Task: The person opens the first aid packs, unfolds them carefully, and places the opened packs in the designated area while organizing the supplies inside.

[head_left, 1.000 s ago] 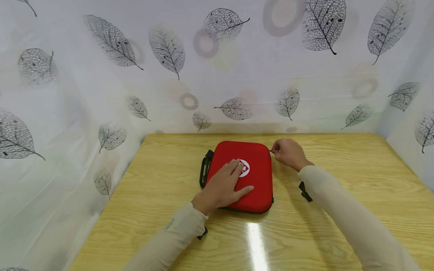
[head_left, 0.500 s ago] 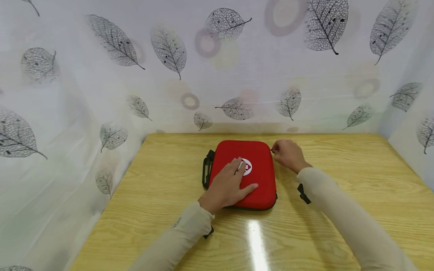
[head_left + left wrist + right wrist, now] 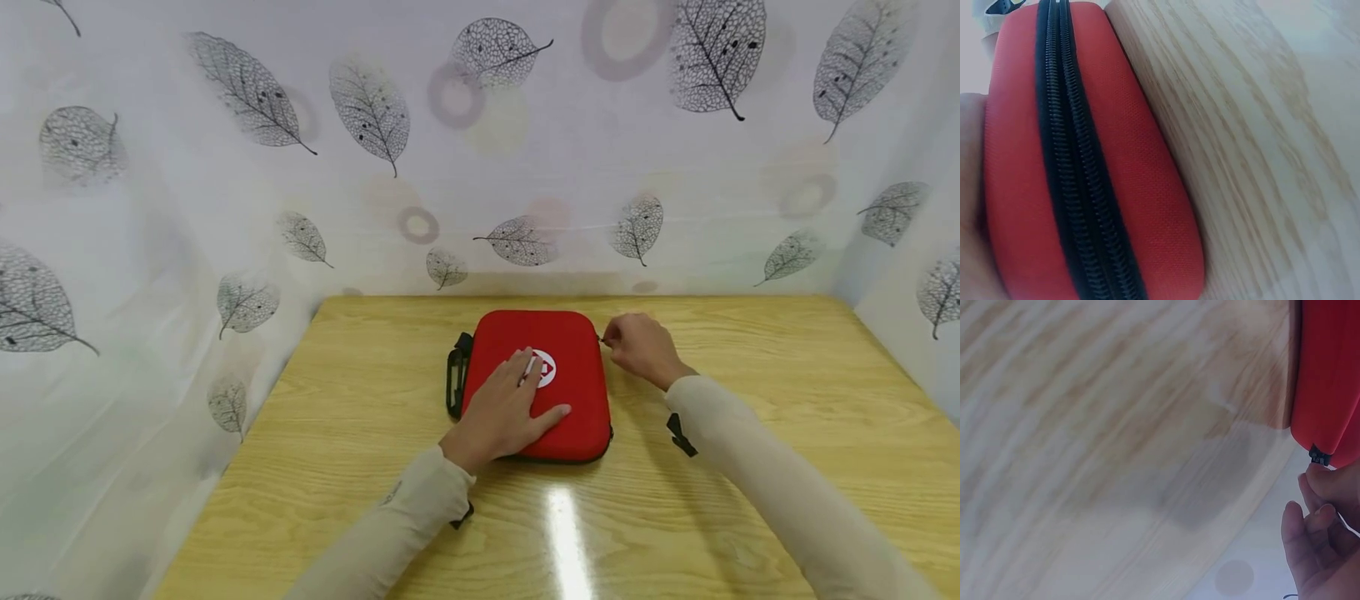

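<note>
A red zippered case (image 3: 577,383) with a round white emblem lies on the table, its black carry handle (image 3: 455,379) on the left. My left hand (image 3: 504,412) rests on its lid with fingers straight and thumb spread, partly covering the emblem. At the far right corner, my right hand (image 3: 641,346) pinches a small black zipper pull (image 3: 1319,455) between thumb and forefinger; its other fingers are loosely bent in the right wrist view. The left wrist view shows the black zipper (image 3: 1079,162) running along the case's near side, with red fabric on both sides.
The wooden table (image 3: 360,500) meets a leaf-patterned curtain (image 3: 390,225) at its far edge. The curtain also stands along the left and right sides. A bright light reflection lies on the tabletop in front of the case.
The case has shifted slightly right and away, with my left hand resting on it. My right hand has come slightly nearer me at the corner, still pinching the zipper pull.
</note>
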`<state>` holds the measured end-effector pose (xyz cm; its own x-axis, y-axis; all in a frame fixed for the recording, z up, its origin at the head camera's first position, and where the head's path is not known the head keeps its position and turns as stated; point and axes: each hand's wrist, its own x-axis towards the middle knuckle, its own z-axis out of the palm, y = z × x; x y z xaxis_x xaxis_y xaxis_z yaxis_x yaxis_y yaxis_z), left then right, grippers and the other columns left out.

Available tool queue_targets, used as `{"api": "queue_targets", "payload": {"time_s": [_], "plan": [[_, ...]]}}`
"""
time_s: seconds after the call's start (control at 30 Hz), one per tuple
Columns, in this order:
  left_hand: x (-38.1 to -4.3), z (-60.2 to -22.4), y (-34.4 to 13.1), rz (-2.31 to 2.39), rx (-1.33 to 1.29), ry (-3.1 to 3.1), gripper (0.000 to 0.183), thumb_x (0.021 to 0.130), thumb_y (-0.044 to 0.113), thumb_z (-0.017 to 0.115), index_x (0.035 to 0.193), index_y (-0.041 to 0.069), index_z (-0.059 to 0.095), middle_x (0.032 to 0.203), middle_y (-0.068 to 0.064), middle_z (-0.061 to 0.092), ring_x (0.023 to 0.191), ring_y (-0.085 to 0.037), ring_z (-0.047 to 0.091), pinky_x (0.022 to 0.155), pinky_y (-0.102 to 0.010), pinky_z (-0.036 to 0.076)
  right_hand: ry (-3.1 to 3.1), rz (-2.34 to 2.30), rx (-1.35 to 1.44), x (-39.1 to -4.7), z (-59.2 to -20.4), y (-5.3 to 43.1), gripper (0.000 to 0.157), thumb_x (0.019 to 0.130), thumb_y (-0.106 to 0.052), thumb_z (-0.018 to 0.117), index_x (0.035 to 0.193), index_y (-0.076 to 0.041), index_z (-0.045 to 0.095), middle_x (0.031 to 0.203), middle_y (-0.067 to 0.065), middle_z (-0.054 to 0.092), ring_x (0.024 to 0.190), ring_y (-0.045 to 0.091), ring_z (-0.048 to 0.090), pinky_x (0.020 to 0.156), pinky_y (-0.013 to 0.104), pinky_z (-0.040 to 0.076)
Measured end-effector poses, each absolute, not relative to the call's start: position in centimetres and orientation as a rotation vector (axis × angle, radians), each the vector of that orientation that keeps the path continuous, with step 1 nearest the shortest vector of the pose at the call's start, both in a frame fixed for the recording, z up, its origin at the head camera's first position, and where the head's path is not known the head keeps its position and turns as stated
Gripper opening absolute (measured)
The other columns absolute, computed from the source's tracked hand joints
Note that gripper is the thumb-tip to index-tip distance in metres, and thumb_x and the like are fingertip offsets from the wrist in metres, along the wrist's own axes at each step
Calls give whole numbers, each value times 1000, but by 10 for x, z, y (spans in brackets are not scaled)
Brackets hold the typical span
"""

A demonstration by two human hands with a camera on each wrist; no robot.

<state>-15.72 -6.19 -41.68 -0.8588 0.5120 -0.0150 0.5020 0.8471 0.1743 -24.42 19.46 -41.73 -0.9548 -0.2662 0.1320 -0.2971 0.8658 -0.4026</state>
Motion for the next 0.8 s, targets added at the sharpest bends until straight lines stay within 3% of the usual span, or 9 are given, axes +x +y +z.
{"api": "queue_targets", "payload": {"time_s": [0.57,0.8], "plan": [[-159,-416,-62,315,804,2947,84,100,66,42,160,8,30,167,-9,21,154,-28,18,124,-38,15,-2914,704,510,-235,-416,201,13,90,-1,68,98,2,77,92,14,75,83,33,68,71,49,57],[-156,-407,-77,399,867,2986,78,99,55,56,157,7,37,162,-8,34,150,-26,31,120,-39,30,-2855,747,530,-229,-401,206,11,92,-2,69,98,3,76,91,16,74,71,26,67,64,45,56]]}}
